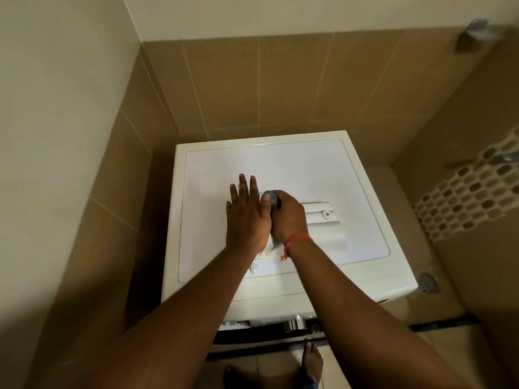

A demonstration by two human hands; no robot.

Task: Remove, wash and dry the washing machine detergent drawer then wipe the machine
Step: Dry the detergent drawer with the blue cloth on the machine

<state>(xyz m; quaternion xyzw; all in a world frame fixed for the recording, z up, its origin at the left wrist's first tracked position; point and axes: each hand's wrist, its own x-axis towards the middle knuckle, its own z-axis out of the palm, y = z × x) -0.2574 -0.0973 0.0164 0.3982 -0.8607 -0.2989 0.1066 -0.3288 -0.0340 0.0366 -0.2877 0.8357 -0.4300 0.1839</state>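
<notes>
Both hands [264, 214] atop washing machine [365, 192]

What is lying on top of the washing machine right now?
The white detergent drawer lies on the washing machine. The left hand rests flat; the right hand grips something bluish. Both hands hide the drawer's left part.
</notes>
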